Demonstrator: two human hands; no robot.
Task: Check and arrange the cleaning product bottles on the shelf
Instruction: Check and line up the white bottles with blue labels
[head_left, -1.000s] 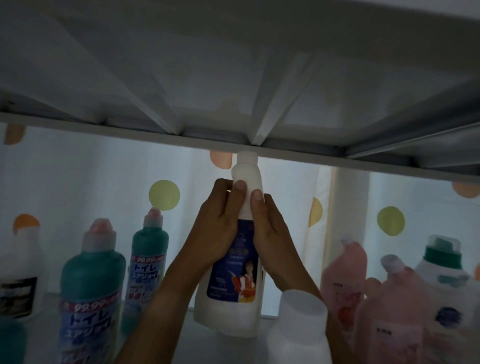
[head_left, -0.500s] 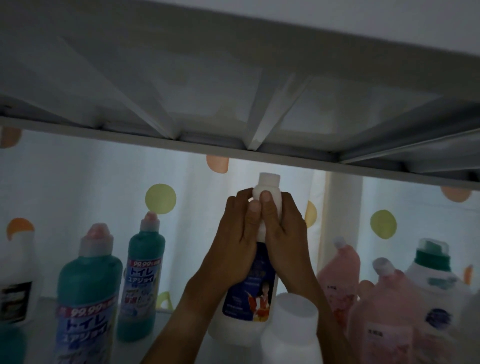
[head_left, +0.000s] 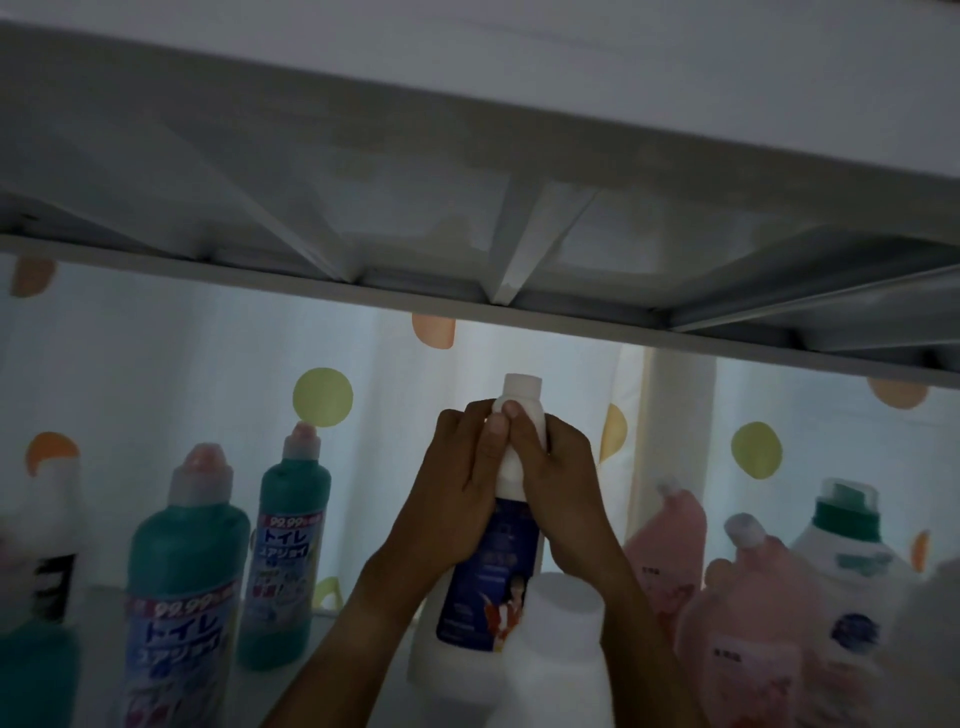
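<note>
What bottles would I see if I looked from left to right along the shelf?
White bottle with a black label → big teal bottle → smaller teal bottle → white bottle with a blue label, held by both hands → pink bottle → white bottle with a green cap.

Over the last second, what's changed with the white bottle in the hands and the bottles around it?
The white bottle with the blue label has come down: its cap was up against the underside of the upper shelf, and now there is a clear gap above it. Both hands came down with it, the left hand and right hand still gripping its neck. The teal bottles and pink bottles stayed where they were.
</note>
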